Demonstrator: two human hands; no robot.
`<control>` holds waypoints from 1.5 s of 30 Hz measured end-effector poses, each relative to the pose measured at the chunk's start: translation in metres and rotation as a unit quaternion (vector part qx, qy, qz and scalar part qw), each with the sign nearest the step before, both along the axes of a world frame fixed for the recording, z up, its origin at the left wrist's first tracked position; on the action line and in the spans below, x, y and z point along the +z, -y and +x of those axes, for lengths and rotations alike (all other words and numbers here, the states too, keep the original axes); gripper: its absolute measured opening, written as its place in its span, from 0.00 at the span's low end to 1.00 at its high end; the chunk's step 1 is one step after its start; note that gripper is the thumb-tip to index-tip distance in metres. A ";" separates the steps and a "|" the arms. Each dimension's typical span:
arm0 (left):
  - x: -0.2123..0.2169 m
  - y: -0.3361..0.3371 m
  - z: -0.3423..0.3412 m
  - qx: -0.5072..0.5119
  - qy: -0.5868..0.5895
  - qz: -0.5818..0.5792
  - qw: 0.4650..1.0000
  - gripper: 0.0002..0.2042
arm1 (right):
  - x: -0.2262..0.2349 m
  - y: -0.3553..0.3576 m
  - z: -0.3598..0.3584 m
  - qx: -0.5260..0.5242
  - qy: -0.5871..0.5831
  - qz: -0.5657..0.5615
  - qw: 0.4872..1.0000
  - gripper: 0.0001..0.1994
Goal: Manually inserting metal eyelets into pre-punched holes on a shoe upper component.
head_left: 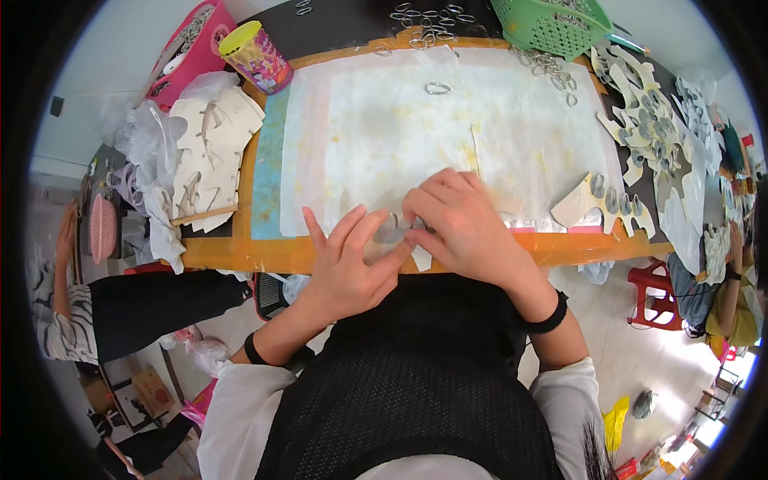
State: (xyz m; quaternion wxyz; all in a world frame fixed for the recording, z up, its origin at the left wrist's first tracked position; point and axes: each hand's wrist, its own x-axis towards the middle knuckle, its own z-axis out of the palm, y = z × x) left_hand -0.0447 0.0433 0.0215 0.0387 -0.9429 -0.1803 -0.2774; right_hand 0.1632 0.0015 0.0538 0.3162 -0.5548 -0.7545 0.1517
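One small grey piece sat pinched by the left hand, outer fingers fanned, and the right hand at the white sheet's near edge, its middle open up to a metal ring.

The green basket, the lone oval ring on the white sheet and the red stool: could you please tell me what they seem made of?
Green basket: probably smooth moulded plastic, judging by its even colour and perforated wall.
Oval ring: likely polished metal, silvery and shiny, though plated plastic is possible.
Red stool: apparently smooth plastic, given its uniform colour, though small in view.
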 end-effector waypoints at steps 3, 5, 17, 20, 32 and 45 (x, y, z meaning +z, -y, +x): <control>0.002 -0.006 -0.005 0.004 0.057 0.009 0.998 0.18 | 0.003 -0.001 0.005 0.028 -0.107 -0.049 0.993 0.09; 0.008 -0.015 -0.011 0.009 0.119 0.021 0.993 0.20 | 0.013 0.001 0.007 -0.001 -0.284 -0.079 0.956 0.11; 0.053 -0.009 0.053 -0.093 0.230 -0.626 0.739 0.06 | 0.022 0.019 0.007 -0.020 -0.598 -0.059 0.799 0.20; 0.062 -0.008 0.049 -0.102 0.191 -0.669 0.712 0.06 | 0.032 0.026 0.020 0.015 -0.493 -0.063 0.867 0.14; 0.052 -0.006 0.039 -0.284 0.208 -0.552 0.756 0.06 | 0.022 0.046 -0.008 0.059 -0.700 -0.250 0.666 0.16; 0.048 0.001 0.074 -0.036 0.404 -0.775 0.484 0.08 | 0.002 0.052 -0.001 -0.058 -0.603 -0.114 0.787 0.08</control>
